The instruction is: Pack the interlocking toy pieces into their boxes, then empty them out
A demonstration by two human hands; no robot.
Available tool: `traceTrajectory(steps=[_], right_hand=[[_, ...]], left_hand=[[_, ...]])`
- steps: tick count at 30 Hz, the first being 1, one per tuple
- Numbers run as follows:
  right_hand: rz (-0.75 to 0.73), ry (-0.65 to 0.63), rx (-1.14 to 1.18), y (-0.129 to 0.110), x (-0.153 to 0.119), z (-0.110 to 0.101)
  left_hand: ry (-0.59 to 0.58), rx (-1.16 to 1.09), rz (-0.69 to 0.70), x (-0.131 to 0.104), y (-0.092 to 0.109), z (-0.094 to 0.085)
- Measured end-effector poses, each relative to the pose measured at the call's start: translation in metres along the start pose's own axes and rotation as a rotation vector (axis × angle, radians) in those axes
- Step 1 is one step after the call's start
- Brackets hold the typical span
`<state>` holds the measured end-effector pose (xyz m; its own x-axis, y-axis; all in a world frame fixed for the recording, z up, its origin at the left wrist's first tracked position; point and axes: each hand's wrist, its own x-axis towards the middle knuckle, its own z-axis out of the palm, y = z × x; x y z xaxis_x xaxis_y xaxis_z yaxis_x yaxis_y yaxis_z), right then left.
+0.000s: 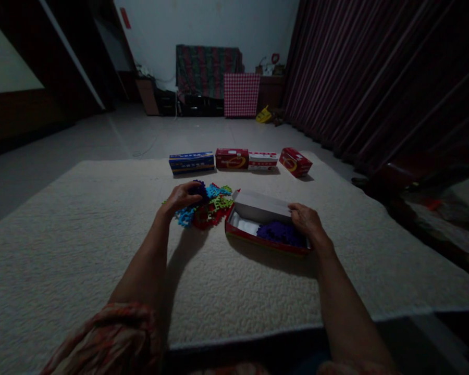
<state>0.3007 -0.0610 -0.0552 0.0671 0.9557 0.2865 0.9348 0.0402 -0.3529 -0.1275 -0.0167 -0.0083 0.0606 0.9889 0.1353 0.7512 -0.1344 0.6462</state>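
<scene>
My left hand (183, 197) is closed on a dark purple toothed plastic piece (198, 190), just over a loose pile. Blue pieces (185, 216), red pieces (210, 216) and yellow-green pieces (221, 203) make up that pile on the quilted mat. To its right lies a red cardboard box (254, 240) with its lid flap raised. Inside, purple toothed pieces (280, 232) fill the right part, and something white (245, 225) shows at the left. With fingers bent over the flap's right end, my right hand (307, 220) grips the box.
Beyond the pile stand a blue box (191, 162), a red box (232, 159), a white-and-red box (262, 161) and another red box (295, 162). They rest on the pale quilted mat (82, 234). A dark curtain (344, 73) hangs at the right.
</scene>
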Motion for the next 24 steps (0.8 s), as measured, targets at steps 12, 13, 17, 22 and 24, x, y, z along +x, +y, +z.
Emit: traceTrajectory(steps=[12,13,17,22,24], right_hand=[[0.025,-0.028,-0.031,-0.006,-0.003,-0.004],[0.019,-0.026,-0.027,-0.006,-0.002,-0.004],[0.031,-0.033,-0.025,-0.006,-0.002,-0.004],[0.035,-0.027,-0.043,-0.006,-0.003,-0.003],[0.023,-0.032,-0.046,-0.006,-0.003,-0.003]], left_hand=[[0.049,0.380,-0.113,-0.014,-0.014,-0.014],[0.069,0.383,-0.103,-0.014,-0.007,-0.010],[0.062,0.272,0.091,-0.022,0.041,0.021],[-0.399,0.087,0.332,-0.032,0.118,0.088],[-0.531,0.138,0.317,-0.032,0.139,0.111]])
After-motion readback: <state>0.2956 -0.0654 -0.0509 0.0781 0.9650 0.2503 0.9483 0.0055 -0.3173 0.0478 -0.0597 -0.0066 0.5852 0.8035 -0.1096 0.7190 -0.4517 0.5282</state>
